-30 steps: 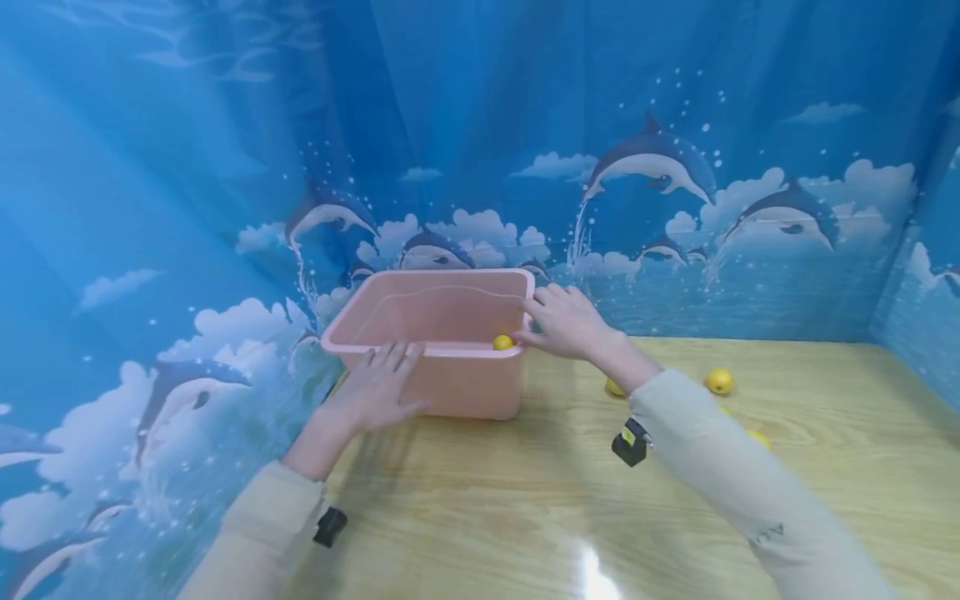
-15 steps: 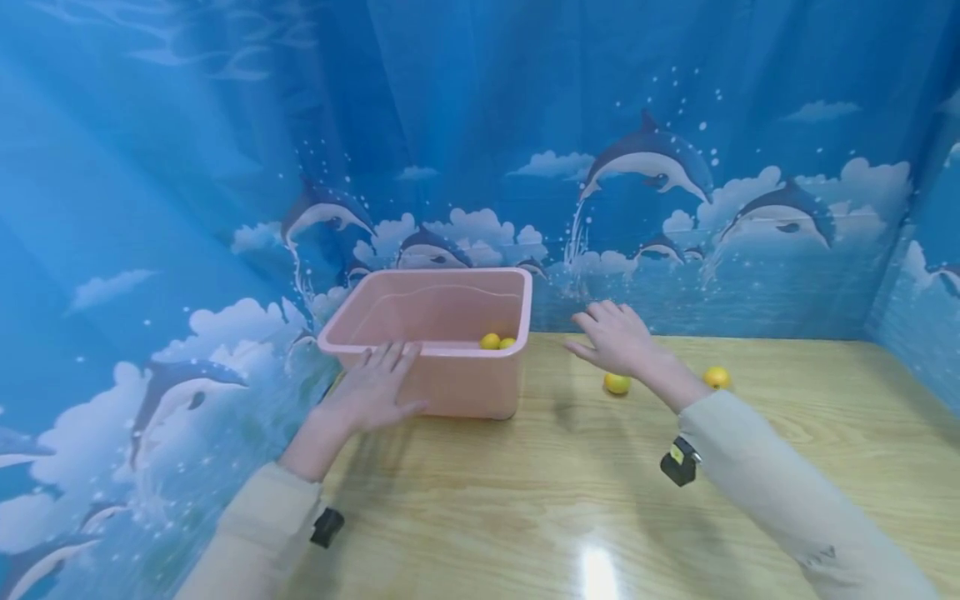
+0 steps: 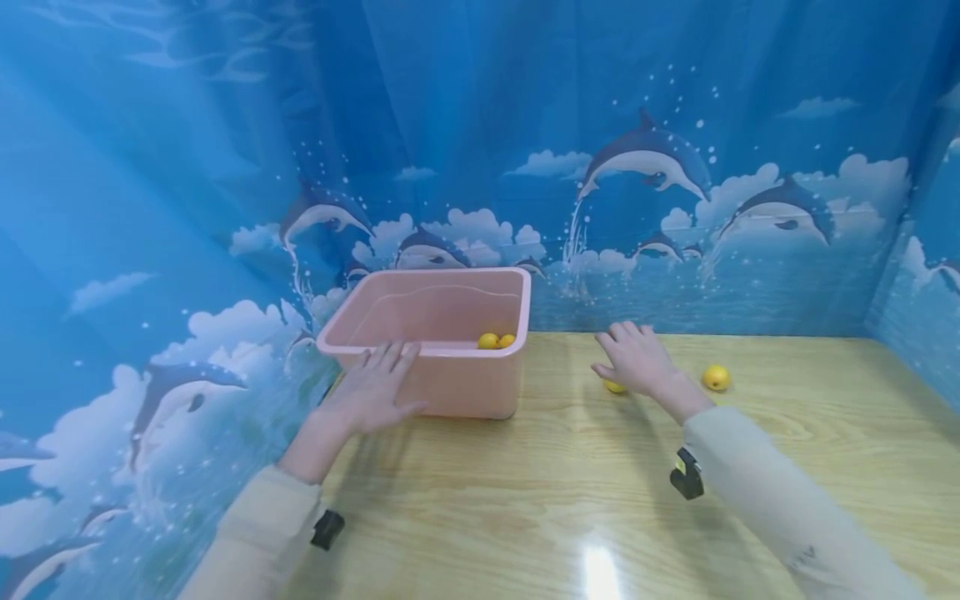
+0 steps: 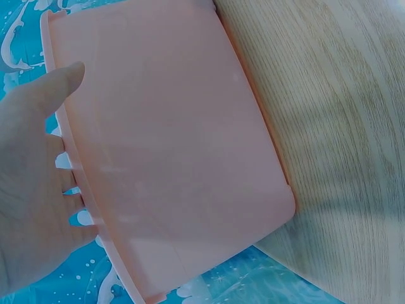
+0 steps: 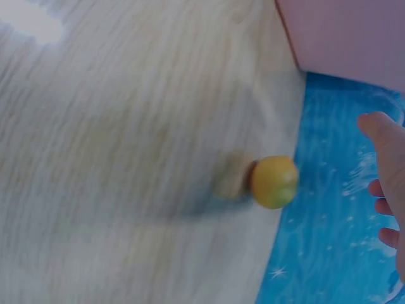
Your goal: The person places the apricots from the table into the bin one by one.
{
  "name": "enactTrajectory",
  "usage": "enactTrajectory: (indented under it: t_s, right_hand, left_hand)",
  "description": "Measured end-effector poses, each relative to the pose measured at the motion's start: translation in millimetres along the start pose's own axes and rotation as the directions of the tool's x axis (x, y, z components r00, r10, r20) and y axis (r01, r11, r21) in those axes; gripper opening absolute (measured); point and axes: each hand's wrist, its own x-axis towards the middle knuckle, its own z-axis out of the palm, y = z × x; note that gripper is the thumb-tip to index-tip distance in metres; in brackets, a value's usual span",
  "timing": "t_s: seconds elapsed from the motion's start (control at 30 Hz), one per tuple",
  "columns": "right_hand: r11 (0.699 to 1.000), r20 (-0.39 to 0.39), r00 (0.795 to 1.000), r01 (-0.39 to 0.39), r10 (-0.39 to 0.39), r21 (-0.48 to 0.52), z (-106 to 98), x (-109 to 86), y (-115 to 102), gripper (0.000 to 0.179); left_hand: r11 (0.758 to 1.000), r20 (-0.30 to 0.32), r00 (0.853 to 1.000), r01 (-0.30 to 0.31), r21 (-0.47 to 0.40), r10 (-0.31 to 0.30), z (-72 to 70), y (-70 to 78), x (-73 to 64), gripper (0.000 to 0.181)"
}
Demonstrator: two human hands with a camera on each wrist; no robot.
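In the head view a pink plastic bin (image 3: 465,387) stands at the table's back left, with two small oranges (image 3: 488,341) showing inside. My left hand (image 3: 371,392) rests on its near rim, fingers nearly straight; the left wrist view has the thumb (image 4: 63,82) apart from the fingers, along the bin's outer wall (image 4: 164,139). My right hand (image 3: 637,360), holding nothing, hovers with loose fingers above another orange (image 3: 615,387), which it partly hides. The right wrist view shows that orange (image 5: 274,182) near the table edge, apart from the hand (image 5: 392,171).
One more orange (image 3: 716,377) lies on the wooden table (image 3: 510,492), right of my right hand. A blue curtain (image 3: 480,150) printed with dolphins hangs behind and to the left. Each sleeve bears a small black camera (image 3: 327,529) at the wrist.
My right hand has left the bin's right rim and moved right, over an orange. Two oranges now show in the bin, where one showed before. The left hand has stayed put.
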Motion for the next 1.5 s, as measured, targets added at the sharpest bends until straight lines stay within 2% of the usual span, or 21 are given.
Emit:
enactTrajectory:
  t_s: [0.27,0.5,0.63,0.9,1.17,1.5]
  right_hand:
    - [0.998,0.061,0.997,-0.054,0.051,0.037,20,-6.8,4,0.059]
    - [0.990,0.155,0.983,-0.114,0.101,0.077,36,-12.8,7,0.058]
    - [0.986,0.184,0.975,-0.142,0.125,0.084,42,-17.0,7,0.059]
    - [0.990,0.179,0.977,-0.127,0.114,0.066,50,-22.5,7,0.053]
    - [0.990,0.210,0.972,-0.119,0.101,0.076,51,-23.5,8,0.053]
    - [0.996,0.115,0.991,-0.070,0.063,0.057,41,-18.2,14,0.045]
  left_hand:
    - [1.000,0.002,1.000,-0.008,0.000,0.008,-0.1,-0.7,0.8,0.084]
    - [1.000,0.011,1.000,-0.003,-0.022,0.003,0.2,-0.4,0.7,0.085]
    - [1.000,0.018,1.000,0.003,-0.029,-0.003,1.2,-0.4,0.2,0.085]
    - [1.000,0.018,1.000,0.012,-0.028,-0.012,1.5,-0.2,-0.7,0.085]
    - [0.999,0.021,1.000,0.013,-0.029,-0.013,0.2,0.0,-0.6,0.084]
    - [1.000,0.011,1.000,-0.002,0.001,0.002,-1.0,-1.6,-0.4,0.084]
